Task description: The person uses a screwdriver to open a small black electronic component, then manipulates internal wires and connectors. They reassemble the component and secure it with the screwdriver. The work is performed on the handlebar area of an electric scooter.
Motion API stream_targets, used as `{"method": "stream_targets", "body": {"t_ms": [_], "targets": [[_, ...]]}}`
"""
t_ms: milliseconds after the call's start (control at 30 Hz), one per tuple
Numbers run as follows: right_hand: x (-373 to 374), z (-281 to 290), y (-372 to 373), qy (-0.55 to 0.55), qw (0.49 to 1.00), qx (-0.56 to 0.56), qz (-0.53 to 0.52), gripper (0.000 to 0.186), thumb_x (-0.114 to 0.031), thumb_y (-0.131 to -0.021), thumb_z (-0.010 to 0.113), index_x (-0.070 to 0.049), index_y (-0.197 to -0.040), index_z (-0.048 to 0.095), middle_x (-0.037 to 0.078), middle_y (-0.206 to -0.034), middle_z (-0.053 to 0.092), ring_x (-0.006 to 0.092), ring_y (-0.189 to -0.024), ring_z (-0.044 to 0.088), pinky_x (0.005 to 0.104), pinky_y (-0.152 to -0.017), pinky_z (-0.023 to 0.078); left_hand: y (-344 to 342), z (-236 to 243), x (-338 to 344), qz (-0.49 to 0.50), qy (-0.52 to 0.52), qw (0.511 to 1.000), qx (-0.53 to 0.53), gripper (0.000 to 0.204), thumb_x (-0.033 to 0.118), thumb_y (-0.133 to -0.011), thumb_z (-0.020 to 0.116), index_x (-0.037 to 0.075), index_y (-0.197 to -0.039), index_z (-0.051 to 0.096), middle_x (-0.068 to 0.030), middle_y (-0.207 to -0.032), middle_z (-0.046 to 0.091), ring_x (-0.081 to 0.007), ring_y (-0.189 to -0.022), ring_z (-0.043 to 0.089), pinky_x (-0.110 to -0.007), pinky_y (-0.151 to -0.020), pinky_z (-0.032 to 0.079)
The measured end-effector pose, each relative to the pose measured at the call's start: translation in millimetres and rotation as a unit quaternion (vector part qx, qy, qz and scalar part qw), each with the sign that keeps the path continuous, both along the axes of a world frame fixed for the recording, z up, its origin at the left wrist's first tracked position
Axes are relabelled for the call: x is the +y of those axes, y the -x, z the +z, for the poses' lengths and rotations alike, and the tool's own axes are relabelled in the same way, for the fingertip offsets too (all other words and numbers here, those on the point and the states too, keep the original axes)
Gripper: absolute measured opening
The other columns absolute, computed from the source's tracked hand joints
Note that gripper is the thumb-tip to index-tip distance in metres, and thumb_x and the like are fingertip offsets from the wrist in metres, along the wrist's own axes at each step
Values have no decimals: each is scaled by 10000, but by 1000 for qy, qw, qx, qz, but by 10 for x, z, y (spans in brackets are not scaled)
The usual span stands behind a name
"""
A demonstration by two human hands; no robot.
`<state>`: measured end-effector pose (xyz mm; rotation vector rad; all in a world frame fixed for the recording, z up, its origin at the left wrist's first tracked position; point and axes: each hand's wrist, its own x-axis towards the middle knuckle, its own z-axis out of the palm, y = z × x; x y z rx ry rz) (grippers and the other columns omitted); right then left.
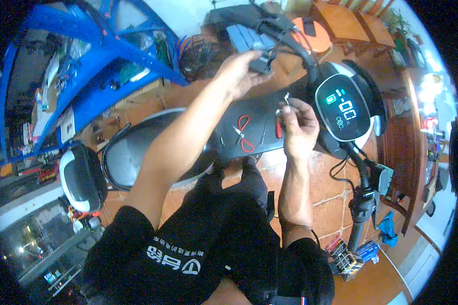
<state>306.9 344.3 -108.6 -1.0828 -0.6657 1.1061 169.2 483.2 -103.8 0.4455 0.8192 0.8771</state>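
My left hand (241, 73) is closed around a small black box-shaped part (261, 62), close to the far handlebar (305, 53) of an electric scooter. My right hand (299, 124) has its fingers pinched on a small silvery-white piece (286, 99), too small to name. Below the hands, on the scooter's dark footboard (252, 104), lie red-handled scissors (243, 133) and a thin dark tool (264, 131). A red handle (278, 128) shows beside my right hand. The scooter's round display (343, 108) is lit, just right of that hand.
The scooter's seat (147, 147) and rear backrest (81, 175) extend left. Its near handlebar (361, 203) juts toward me at right, above several small boxes (348, 259). Blue shelving (107, 66) stands at far left, an orange round stool (313, 34) beyond, and a wooden cabinet (404, 142) at right.
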Motion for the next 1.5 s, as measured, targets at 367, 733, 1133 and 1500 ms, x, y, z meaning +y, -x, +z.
{"method": "stream_targets", "body": {"t_ms": [367,733,1133,1500], "targets": [[714,-176,119,37,987,-128,-87,190,-62,-793,714,2,-969,676,61,-872,682,91,-764,602,242,-704,490,-69,-159,-175,23,-95,995,-13,328,80,-873,457,15,-1186,530,-132,-1142,618,-232,-1034,609,-404,-917,488],[852,-69,49,9,955,-285,-84,168,-100,-752,730,-18,-895,695,124,-843,686,219,-764,666,313,-704,518,-45,-135,-114,13,-92,996,-3,348,54,-868,475,29,-1214,497,-106,-1120,607,-214,-1019,595,-396,-908,480],[901,-133,-42,63,998,-27,2,130,-36,-839,652,39,-946,658,52,-854,675,86,-738,599,226,-661,493,-56,-128,-67,4,-105,994,-4,289,46,-886,453,39,-1170,503,-105,-1076,609,-221,-959,611,-421,-804,514],[1046,-199,-191,121,986,-4,111,202,-72,-832,689,36,-994,636,64,-753,660,127,-648,611,271,-600,508,-25,-184,-66,-7,-98,995,5,292,63,-895,462,41,-1184,500,-106,-1075,607,-213,-927,611,-404,-782,524]]}}
